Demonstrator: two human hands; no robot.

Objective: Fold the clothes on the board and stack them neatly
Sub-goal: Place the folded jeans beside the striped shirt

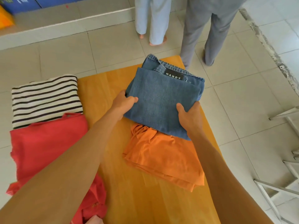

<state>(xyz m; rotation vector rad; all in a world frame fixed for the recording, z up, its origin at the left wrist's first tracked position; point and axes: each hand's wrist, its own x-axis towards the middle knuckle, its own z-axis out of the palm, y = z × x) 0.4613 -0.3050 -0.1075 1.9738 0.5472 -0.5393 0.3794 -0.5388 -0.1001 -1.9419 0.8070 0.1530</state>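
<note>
Head view: at frame centre, the left hand [123, 105] and right hand [189, 117] each grip a side of the folded denim jeans [161, 101] on the wooden board [103, 88], overlapping a folded orange garment [161, 159] below.

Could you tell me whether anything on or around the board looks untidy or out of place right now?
Yes. The orange garment under the folded jeans is bunched and skewed. The red garment lies crumpled, spilling off the board at its left edge.
</note>
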